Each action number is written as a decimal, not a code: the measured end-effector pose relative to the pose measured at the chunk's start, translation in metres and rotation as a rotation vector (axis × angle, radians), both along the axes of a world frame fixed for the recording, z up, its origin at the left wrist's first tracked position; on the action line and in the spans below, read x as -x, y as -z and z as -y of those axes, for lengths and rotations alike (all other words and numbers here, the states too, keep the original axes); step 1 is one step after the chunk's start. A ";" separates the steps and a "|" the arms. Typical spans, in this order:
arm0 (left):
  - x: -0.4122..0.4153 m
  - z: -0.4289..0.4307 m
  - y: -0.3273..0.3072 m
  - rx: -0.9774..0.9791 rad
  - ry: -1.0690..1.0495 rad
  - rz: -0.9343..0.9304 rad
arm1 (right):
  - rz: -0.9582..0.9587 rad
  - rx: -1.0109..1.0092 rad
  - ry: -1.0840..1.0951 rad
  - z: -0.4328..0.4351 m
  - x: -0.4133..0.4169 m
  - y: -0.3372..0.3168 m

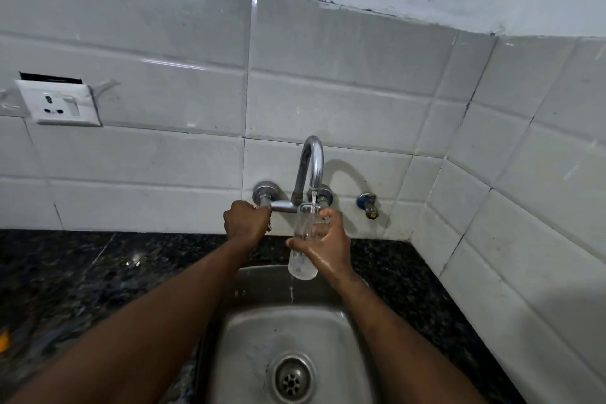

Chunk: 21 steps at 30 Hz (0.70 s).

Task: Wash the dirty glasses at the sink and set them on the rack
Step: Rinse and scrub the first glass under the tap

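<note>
Only one glass (303, 248) is in sight: a clear, straight-sided cylinder, held nearly upright above the sink (249, 338), at 6 o'clock from the spout, its mouth catching a thin stream of water. The right hand (328, 246), wet and shiny, wraps it at mid-height, fingers (295, 243) curled round the near wall and thumb up by the rim. The left hand (244, 221), at 9 o'clock from the glass, has its fingers closed tight round the left handle, which is mostly hidden. One chrome tap (311, 164) has a hooked spout and two round wall flanges; one small valve (369, 205) with a blue ring sits at 3 o'clock from it. The sink is one brushed-steel basin with a single round perforated drain (292, 379). The tabletop (82, 266) is black speckled stone; the glossy white tiles (164, 157) carry one socket (57, 105) at 9 o'clock.
</note>
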<state>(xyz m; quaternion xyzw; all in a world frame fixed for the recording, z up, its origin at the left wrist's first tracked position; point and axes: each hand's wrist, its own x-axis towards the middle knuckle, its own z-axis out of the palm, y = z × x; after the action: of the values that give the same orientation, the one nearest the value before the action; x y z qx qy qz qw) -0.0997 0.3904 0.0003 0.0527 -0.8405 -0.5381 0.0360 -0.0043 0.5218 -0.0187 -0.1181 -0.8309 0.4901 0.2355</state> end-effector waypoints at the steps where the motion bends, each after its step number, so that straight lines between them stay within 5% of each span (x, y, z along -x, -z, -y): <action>1: -0.002 -0.002 -0.001 0.010 0.000 0.005 | 0.020 -0.031 -0.011 0.000 -0.001 -0.001; 10: 0.000 -0.002 -0.007 0.312 0.275 -0.151 | -0.036 -0.055 -0.011 0.000 -0.001 -0.009; 16: -0.019 -0.009 0.022 -0.053 0.035 0.179 | -0.176 0.083 0.062 0.008 0.001 -0.008; 19: -0.042 -0.019 0.032 -0.598 0.231 0.655 | -0.208 0.309 0.142 0.016 -0.001 -0.007; 21: -0.053 -0.023 0.030 -0.857 0.274 0.757 | -0.229 0.521 0.139 0.022 -0.003 -0.005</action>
<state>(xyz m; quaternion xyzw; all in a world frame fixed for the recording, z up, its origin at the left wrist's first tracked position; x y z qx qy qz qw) -0.0469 0.4136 -0.0293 0.1418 -0.5015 -0.7733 -0.3611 -0.0009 0.5003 -0.0140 -0.1752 -0.6352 0.6797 0.3223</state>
